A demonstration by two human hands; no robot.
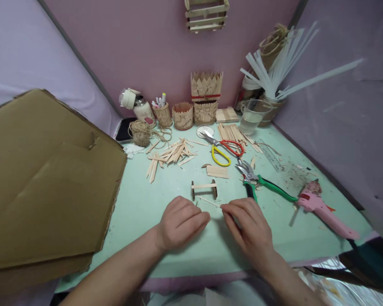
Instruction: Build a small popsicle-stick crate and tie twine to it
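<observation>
My right hand [250, 223] pinches one end of a thin wooden stick [209, 201], which slants up and left over the table. My left hand [183, 223] rests beside it with curled fingers pressed together; whether something is inside is hidden. Just beyond the hands stands a small frame [204, 186], made of two dark upright end pieces joined by a pale wooden strip. Behind it a row of flat wooden sticks [217, 171] lies side by side.
Cut stick pieces [175, 153] and a twine ball [141, 132] lie behind. Red-and-yellow-handled scissors [221, 146], green-handled pruning shears [249, 172] and a pink glue gun [325, 212] are rightward. A water cup [251, 121] stands at the back; cardboard [51, 182] fills the left.
</observation>
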